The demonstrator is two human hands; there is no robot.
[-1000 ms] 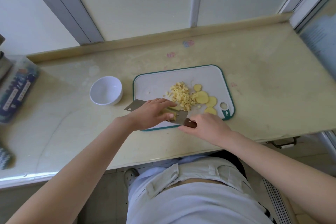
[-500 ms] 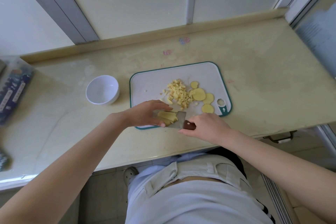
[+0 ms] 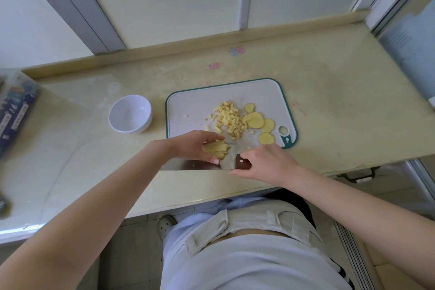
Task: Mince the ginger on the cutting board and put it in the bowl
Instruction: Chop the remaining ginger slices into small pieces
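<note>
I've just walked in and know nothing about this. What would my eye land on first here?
Most likely the two hands at the near edge of the cutting board: the left hand grips a stack of ginger slices, and the right hand holds a cleaver. Behind them lies a yellow pile of diced ginger beside a few round slices, and a white bowl stands empty left of the board.

The bowl [image 3: 130,114] stands left of the cutting board [image 3: 193,106]. Diced ginger [image 3: 229,118] lies mid-board, ginger slices [image 3: 256,120] just right of it. At the near edge, the left hand [image 3: 191,146]'s ginger stack [image 3: 216,148] sits over the cleaver [image 3: 195,165] in the right hand [image 3: 268,162].
</note>
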